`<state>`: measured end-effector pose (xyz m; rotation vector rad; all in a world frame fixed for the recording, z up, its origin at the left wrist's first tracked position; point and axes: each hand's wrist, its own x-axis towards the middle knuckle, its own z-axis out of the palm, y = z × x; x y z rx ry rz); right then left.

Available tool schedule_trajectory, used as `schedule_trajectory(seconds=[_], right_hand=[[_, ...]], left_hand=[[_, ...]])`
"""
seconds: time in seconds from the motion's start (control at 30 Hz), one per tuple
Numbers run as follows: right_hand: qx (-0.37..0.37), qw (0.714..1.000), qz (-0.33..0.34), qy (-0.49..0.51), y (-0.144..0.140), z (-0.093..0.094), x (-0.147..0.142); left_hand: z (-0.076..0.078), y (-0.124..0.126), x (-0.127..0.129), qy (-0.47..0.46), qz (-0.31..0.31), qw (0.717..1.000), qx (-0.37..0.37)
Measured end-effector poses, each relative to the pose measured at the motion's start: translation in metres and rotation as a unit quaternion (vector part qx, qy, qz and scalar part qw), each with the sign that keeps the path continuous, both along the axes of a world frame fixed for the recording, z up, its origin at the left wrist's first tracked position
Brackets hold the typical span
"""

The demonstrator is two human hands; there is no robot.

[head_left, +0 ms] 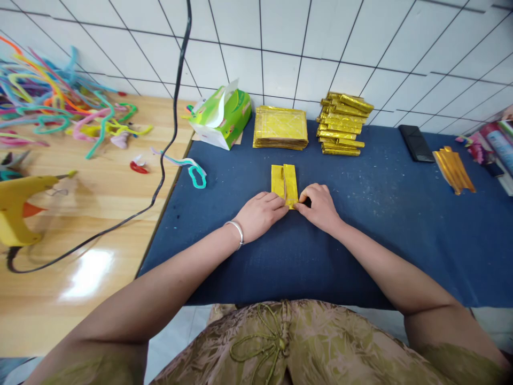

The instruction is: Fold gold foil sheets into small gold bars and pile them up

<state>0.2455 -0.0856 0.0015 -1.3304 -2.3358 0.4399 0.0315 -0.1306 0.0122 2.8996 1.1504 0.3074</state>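
1. Folded gold paper (284, 184) lies flat on the blue cloth (360, 235), just in front of the flat gold stack (280, 127).
2. Left hand (262, 214) and right hand (319, 206) both pinch its near edge.
3. Looks thin, light, slick, crease-prone: grip edges, press flat.

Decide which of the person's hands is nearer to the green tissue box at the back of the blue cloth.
Left. The left hand lies below the green tissue box, slightly to its right; the right hand sits farther right, across the folded gold paper.
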Motion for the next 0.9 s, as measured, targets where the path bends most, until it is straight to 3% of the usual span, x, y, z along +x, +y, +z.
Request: schedule_trajectory(seconds=[0.13,0.23,0.37,0.57,0.9], right_hand=[[0.012,1.0,-0.001,0.013,-0.004,0.001,0.001],[0.063,0.998,0.003,-0.01,-0.016,0.007,-0.001],[0.119,0.986,0.076,-0.093,-0.034,0.015,-0.003],[0.12,0.968,0.156,-0.156,-0.044,0.019,0.002],[0.099,0.968,0.157,-0.169,-0.045,0.023,0.001]], left_hand=[[0.007,-0.009,0.005,0.022,0.009,1.0,-0.002],[0.009,-0.015,0.009,0.037,0.014,0.999,-0.001],[0.008,-0.018,0.013,0.041,0.03,0.998,-0.023],[0.005,-0.032,0.009,0.051,0.04,0.997,-0.034],[0.008,-0.044,0.002,0.022,0.057,0.997,-0.051]])
